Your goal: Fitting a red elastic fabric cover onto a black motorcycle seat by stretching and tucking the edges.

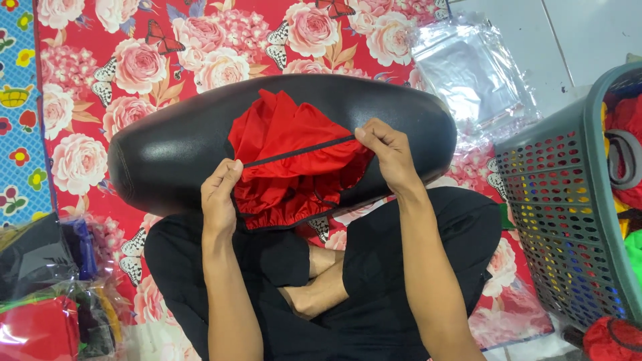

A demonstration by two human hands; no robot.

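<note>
Red fabric cover (287,157) with a black elastic hem lies bunched on top of a black seat (200,150), which rests across the lap of a seated person over a floral mat (134,60). Left hand (221,194) pinches the near hem of the cover at the seat's front edge, fingers curled shut on the cloth. Right hand (388,154) pinches the hem too, pulling a black band taut between the two hands.

Progress, judged from the layout: cover sits only on the middle of the seat; both ends of the seat are bare, so the stretching-over looks barely begun. Most of the hem hangs loose and gathered below the left hand.

Surroundings: grey perforated basket (555,207) at right, with coloured cloth inside; clear plastic bags (468,73) on the floor beyond the seat; bagged red and dark items (40,294) at lower left.
</note>
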